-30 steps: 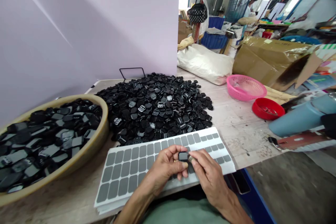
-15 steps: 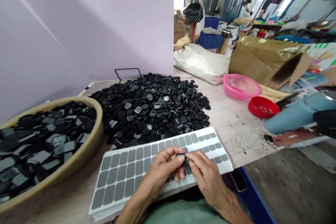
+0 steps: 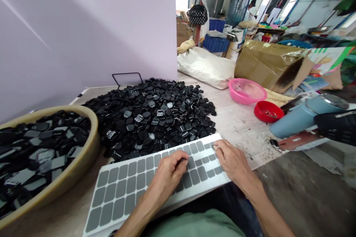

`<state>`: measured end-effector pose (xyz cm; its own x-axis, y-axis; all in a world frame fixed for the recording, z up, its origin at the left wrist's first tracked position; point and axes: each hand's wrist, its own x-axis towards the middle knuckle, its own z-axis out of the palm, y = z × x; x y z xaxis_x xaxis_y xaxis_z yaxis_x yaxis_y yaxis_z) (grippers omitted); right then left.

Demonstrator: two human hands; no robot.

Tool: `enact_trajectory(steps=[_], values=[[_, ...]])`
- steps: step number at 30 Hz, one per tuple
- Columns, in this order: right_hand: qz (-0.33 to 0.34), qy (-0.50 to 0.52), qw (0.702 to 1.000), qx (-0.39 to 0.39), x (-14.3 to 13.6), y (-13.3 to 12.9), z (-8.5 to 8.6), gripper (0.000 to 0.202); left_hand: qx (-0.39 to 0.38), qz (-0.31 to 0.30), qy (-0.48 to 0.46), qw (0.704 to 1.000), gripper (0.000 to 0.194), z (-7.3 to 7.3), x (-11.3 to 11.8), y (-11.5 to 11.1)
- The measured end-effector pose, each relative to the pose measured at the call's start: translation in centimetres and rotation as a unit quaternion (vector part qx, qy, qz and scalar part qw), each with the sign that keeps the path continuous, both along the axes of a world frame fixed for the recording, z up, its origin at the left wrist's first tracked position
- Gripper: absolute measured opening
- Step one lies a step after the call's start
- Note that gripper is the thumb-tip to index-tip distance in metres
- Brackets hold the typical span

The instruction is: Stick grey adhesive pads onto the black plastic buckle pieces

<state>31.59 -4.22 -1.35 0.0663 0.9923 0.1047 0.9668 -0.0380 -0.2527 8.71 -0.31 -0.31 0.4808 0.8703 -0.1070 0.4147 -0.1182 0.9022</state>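
Observation:
A sheet of grey rounded stickers (image 3: 119,190) lies in front of me on top of further sheets, large stickers on the left and small ones at its right end. Over its middle, my left hand (image 3: 170,170) is closed with a small dark piece between thumb and bent forefinger, mostly hidden. My right hand (image 3: 235,161) has its thumb and forefinger pinched together at the sheet's upper right edge, by the small stickers. What those fingertips hold is too small to make out. Beyond the sheet spreads a heap of black plastic buckle pieces (image 3: 155,118).
On the left stands a wide tan basin (image 3: 94,129) of similar black pieces. To the right are a pink basket (image 3: 246,94), a red bowl (image 3: 268,112) and a blue tumbler (image 3: 297,116). A white sack (image 3: 205,67) and a cardboard box (image 3: 267,63) lie behind.
My hands were together over the sheet and have parted. The right one moved to the sheet's upper right edge; the left keeps its dark piece. The view has shifted slightly right.

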Motion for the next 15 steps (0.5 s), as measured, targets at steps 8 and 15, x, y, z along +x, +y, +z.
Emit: enact_trajectory(steps=[8,15], values=[[0.053,-0.048,0.997,-0.010,-1.5,3.7,0.3,0.016,0.157,-0.201,0.087,0.963,0.020,0.0,4.2,0.8],[0.059,-0.027,0.998,-0.027,-1.4,4.1,0.1,0.015,0.193,-0.213,0.112,0.951,0.017,-0.7,4.2,1.0]])
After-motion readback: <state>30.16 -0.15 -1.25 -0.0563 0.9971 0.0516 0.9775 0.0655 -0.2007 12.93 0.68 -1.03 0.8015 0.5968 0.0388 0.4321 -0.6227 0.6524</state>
